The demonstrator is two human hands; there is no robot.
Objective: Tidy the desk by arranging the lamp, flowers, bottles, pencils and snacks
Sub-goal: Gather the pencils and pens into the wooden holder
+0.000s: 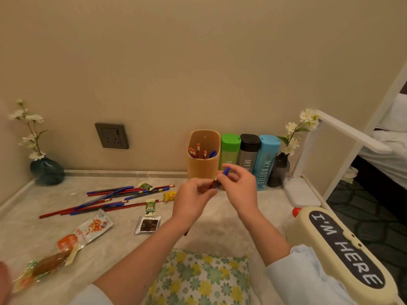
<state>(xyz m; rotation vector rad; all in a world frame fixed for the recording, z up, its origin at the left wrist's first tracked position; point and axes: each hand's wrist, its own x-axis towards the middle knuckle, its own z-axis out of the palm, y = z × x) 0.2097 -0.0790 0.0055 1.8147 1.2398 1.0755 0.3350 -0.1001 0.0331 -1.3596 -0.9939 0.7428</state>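
My left hand (193, 199) grips a red pencil whose lower end shows under the wrist, just in front of the tan pencil holder (203, 166). My right hand (239, 183) pinches a blue pen (226, 171) beside it. The holder has several red pencils and a blue pen inside. More red pencils and blue pens (105, 200) lie scattered on the desk to the left. Green (229, 150), grey (248, 153) and blue (266, 159) bottles stand in a row by the wall. Snack packets (92, 227) lie at the front left.
A dark green vase with white flowers (46, 170) stands in the back left corner, a grey vase (279, 170) beside the blue bottle. A white lamp (304, 190) sits at the right edge. A cream case (343, 249) lies front right, a floral cushion (202, 278) near me.
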